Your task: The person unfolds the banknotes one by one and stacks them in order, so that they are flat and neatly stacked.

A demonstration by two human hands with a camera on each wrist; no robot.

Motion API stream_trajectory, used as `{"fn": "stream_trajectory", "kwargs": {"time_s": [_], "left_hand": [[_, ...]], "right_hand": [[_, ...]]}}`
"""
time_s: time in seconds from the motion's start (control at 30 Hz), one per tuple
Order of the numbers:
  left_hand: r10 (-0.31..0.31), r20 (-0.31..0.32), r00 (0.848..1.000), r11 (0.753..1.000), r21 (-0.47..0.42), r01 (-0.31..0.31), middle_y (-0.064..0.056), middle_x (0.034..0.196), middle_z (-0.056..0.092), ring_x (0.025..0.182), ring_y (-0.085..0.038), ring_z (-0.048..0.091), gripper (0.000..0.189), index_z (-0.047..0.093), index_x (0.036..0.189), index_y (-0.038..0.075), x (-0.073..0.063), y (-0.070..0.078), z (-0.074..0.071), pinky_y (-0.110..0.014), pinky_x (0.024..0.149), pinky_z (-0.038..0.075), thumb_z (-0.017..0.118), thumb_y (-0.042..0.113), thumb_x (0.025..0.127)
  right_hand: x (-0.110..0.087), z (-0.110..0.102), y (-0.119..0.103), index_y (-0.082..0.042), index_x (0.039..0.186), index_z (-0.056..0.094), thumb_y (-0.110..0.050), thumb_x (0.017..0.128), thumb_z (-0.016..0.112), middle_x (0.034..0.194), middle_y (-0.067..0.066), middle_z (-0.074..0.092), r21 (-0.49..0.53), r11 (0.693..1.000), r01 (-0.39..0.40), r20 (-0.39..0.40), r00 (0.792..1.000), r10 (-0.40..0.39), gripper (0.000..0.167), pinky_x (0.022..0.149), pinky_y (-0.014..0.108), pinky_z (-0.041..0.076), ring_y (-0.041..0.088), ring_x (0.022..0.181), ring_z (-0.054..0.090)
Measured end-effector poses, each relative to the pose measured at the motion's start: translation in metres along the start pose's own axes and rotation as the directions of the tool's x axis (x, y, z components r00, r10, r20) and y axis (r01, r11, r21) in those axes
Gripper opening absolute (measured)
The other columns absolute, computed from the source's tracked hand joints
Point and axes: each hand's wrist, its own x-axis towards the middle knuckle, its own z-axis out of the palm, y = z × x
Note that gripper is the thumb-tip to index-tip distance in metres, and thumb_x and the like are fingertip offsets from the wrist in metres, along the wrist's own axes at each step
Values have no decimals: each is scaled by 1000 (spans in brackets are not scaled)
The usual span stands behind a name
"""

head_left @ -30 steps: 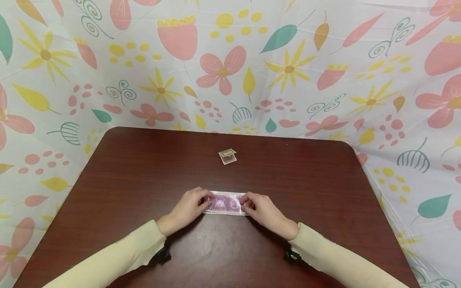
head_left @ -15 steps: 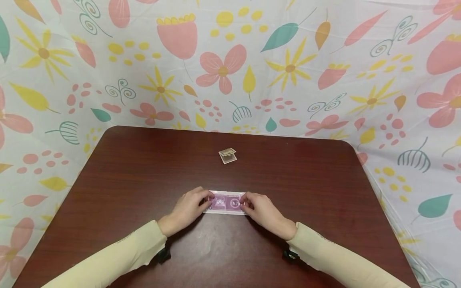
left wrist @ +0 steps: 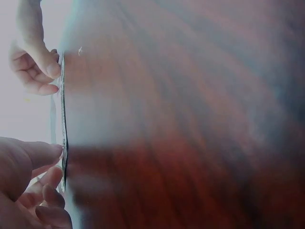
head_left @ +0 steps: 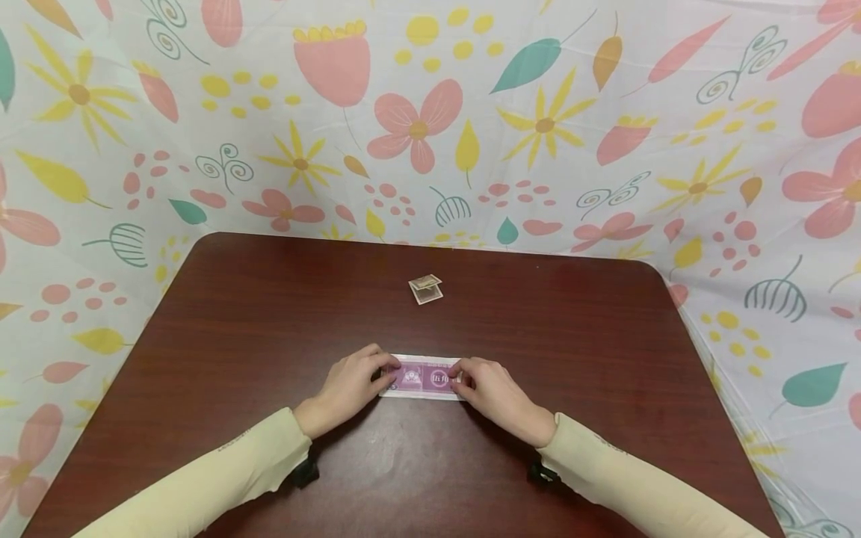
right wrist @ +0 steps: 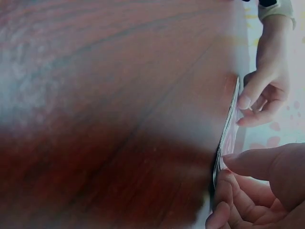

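Note:
A flat stack of banknotes (head_left: 421, 376), purple with white margins on top, lies lengthwise across the table between the two hands. My left hand (head_left: 350, 388) grips its left end, thumb at the near side and fingers bent over the top. At the other end, my right hand (head_left: 496, 394) holds the stack in the same way, fingertips on the printed face. Several thin layers show along the stack's edge (right wrist: 228, 125) in the right wrist view. In the left wrist view the left thumb (left wrist: 50, 151) presses at that edge.
Beyond the stack, near the middle of the dark wooden table (head_left: 282, 306), sits a small folded banknote (head_left: 426, 289), partly sprung up. A white cloth (head_left: 403, 202) with flowers and leaves hangs behind the table and along its sides.
Both hands stay at the ends of the stack with barely any movement. The head view shifts very slightly, and the folded banknote stays where it was.

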Motion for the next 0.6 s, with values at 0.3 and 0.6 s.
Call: {"fn": "stream_trajectory", "kwargs": {"time_s": [0.3, 0.6], "left_hand": [[-3, -4, 1000, 1000, 2, 3, 7, 93, 67, 77, -12, 65, 17, 78, 109, 18, 0, 0, 0, -35, 65, 53, 81, 17, 92], [12, 11, 1000, 1000, -10, -12, 6, 95, 67, 81, -12, 66, 17, 78, 108, 17, 1, -1, -2, -36, 68, 54, 82, 18, 91]], "right_hand": [[1, -6, 5, -8, 99, 74, -3, 86, 81, 73, -9, 56, -16, 1000, 20, 24, 1000, -20, 16, 60, 22, 43, 3, 65, 50], [0, -10, 10, -12, 105, 73, -11, 87, 85, 77, -4, 57, -32, 999, 20, 61, 998, -18, 21, 60, 23, 41, 9, 67, 49]]}}
